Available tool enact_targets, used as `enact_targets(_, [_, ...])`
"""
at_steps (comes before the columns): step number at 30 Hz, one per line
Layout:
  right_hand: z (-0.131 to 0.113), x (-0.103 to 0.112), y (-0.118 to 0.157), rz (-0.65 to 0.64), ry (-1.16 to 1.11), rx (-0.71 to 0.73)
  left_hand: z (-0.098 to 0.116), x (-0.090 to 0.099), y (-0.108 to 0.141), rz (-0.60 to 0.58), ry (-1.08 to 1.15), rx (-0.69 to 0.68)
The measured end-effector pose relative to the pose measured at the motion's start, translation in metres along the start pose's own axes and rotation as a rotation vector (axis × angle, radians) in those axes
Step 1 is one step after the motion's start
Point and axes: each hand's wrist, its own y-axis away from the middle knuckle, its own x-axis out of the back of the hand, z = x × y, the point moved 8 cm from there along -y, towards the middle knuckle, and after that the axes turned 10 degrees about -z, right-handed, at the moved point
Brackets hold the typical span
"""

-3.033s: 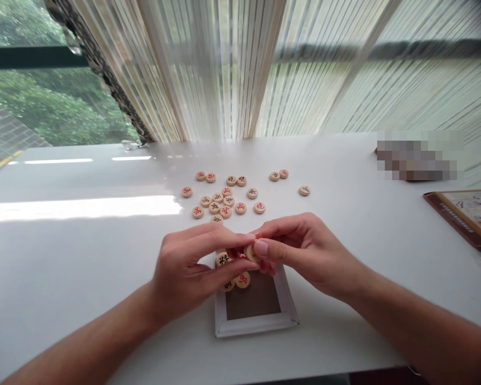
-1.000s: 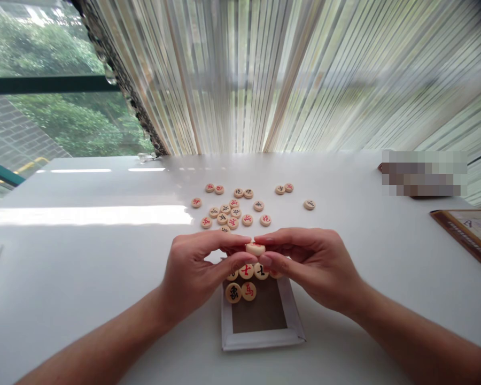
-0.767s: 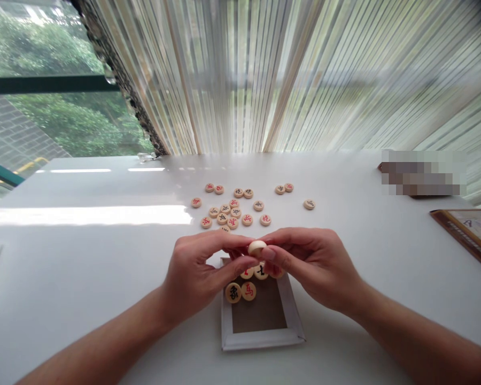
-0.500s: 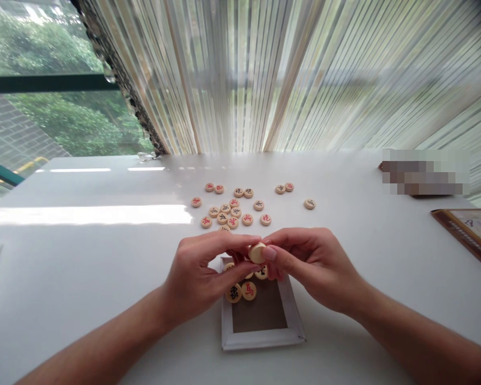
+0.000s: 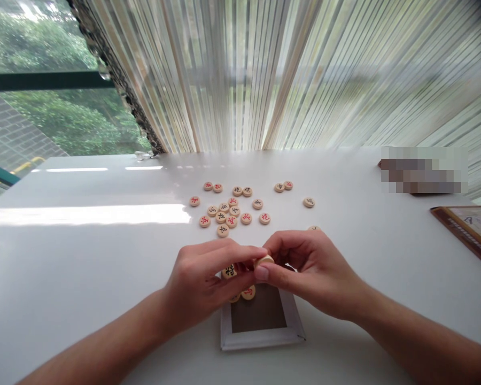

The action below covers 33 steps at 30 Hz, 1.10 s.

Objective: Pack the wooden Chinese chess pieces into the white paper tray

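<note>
A pale round Chinese chess piece [image 5: 264, 260] is pinched between my two hands, its edge tilted towards me. My left hand [image 5: 212, 270] has its thumb and forefinger closed at the piece's left side. From the right, the thumb and fingers of my right hand [image 5: 304, 270] grip the same piece. Beneath the hands lies a shallow white-rimmed box [image 5: 260, 340] with a brown bottom. Inside it sit a red-marked piece [image 5: 248, 291] and a black-marked piece [image 5: 229, 271]; other pieces there are partly covered by my left hand.
Several red- and black-marked pieces are scattered beyond my hands, including a near one [image 5: 223, 230] and one at the right [image 5: 309, 202]. A brown-edged printed box or board [image 5: 465, 235] lies at far right. String curtains [image 5: 232, 80] hang behind the white table [image 5: 84, 267].
The held piece has tipped flatter and shifted slightly down and right. My left fingers reach further right, and my right thumb has dropped a little. The scattered pieces stay put.
</note>
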Motion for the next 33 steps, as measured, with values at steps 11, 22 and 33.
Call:
enact_targets(11, [-0.012, -0.004, -0.001, -0.062, -0.083, 0.055, 0.001, 0.004, -0.005, 0.014, 0.044, 0.058])
enact_targets(22, [0.002, -0.013, 0.001, -0.140, -0.261, -0.031, 0.000, 0.005, 0.001, 0.043, -0.041, 0.069])
enact_targets(33, [-0.001, -0.010, 0.001, -0.125, -0.085, -0.014, 0.009, -0.002, 0.000, -0.028, -0.110, -0.017])
